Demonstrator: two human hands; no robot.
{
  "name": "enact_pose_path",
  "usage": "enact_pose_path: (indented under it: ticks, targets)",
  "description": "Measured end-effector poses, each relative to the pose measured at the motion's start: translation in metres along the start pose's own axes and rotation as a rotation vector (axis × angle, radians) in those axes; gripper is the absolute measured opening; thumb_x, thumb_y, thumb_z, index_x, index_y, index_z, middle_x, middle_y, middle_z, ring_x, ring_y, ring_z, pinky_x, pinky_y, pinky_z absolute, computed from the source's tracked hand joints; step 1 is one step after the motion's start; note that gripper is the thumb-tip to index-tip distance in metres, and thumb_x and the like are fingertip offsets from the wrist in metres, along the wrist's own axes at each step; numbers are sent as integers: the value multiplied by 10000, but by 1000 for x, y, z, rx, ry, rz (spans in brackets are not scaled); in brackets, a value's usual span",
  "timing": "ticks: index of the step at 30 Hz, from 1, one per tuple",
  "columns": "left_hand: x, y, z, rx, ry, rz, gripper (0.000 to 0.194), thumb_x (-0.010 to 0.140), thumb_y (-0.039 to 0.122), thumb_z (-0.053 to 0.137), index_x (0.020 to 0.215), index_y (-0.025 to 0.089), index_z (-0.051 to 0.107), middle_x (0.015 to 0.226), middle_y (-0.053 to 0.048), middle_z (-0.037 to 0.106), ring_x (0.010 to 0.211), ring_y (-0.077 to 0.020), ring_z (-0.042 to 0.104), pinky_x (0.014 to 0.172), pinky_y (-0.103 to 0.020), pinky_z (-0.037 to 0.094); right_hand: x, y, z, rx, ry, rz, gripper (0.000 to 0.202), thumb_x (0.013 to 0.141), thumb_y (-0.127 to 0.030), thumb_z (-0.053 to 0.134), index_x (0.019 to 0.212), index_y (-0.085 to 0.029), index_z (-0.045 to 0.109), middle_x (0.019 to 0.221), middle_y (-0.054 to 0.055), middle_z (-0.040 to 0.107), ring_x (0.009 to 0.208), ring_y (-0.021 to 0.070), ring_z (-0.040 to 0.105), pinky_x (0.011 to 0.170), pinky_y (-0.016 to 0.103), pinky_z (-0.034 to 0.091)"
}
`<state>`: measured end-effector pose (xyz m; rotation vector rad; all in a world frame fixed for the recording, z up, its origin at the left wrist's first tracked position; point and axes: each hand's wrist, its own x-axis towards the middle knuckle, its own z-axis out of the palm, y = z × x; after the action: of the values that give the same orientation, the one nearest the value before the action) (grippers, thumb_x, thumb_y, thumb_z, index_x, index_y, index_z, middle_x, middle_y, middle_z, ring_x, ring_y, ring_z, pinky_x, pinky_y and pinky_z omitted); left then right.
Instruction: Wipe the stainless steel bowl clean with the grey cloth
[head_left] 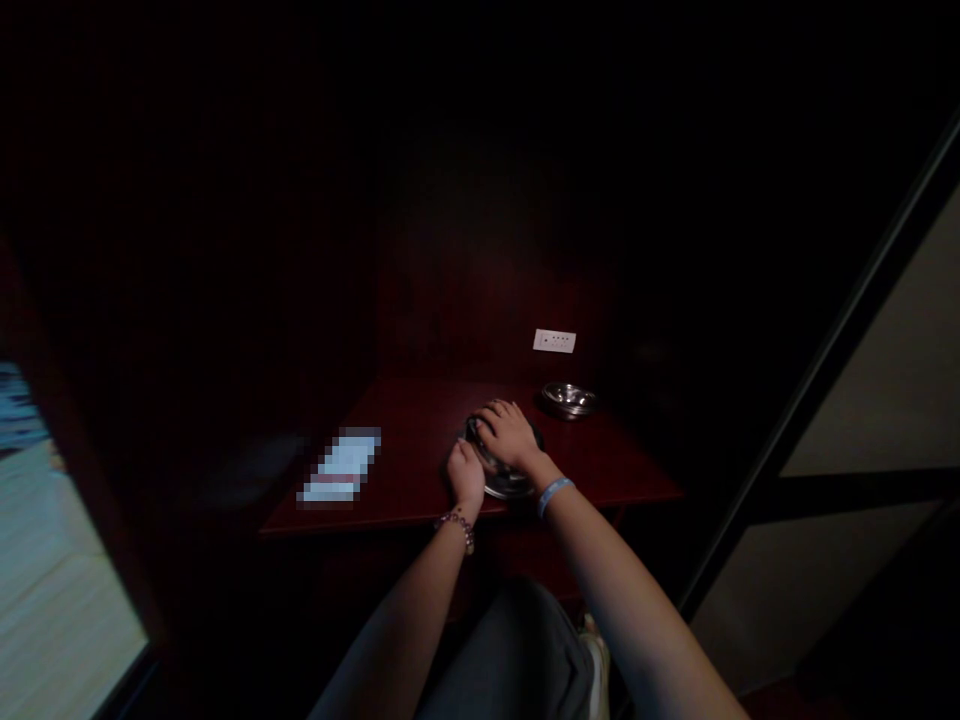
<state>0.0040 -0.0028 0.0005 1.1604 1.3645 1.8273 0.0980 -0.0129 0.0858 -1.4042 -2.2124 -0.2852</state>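
Reference: a clock face laid over the metal dish (507,488), with 12 o'clock toward the back wall. The dish sits near the front edge of the dark red tabletop (420,415), right of centre, partly covered by both hands.

Left hand (466,474): at 8 to 9 o'clock, against the side of the dish, thumb pointing toward 12. Whether its fingers close on the rim cannot be told. Right hand (511,436): laid over the upper part of the dish, fingers extended and slightly bent toward 10 to 11 o'clock. Whether they grip anything underneath is hidden.

Handling: the dish is probably stiff, fairly light and hard to break. Its polished surface (shiny along the exposed rim at 6 o'clock) is likely slippery, particularly if wet or greasy. For a secure hold, take the rim at 3 and 9 o'clock with thumbs uppermost; pressing on one edge alone may make it slide or tip.

Surroundings: a shiny metal bowl (568,402) stands between 1 and 2 o'clock, well apart from the left hand. A pale, pixelated item (343,468) lies at 9 o'clock. A white socket plate (554,341) is on the wall near 1 o'clock.
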Motion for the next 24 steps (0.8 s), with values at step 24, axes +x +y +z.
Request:
enact_pose_path:
  ticks: [24]
  targets:
    - [-5, 9, -5, -5, -2, -13, 413, 954, 357, 372, 583, 207, 475, 547, -13, 527, 523, -143, 482, 560, -263, 371, -81, 93, 48, 1190, 642, 566, 476, 860, -479, 521, 1220, -184, 621, 1307, 84, 642, 1207, 198, 584, 1089, 386, 400]
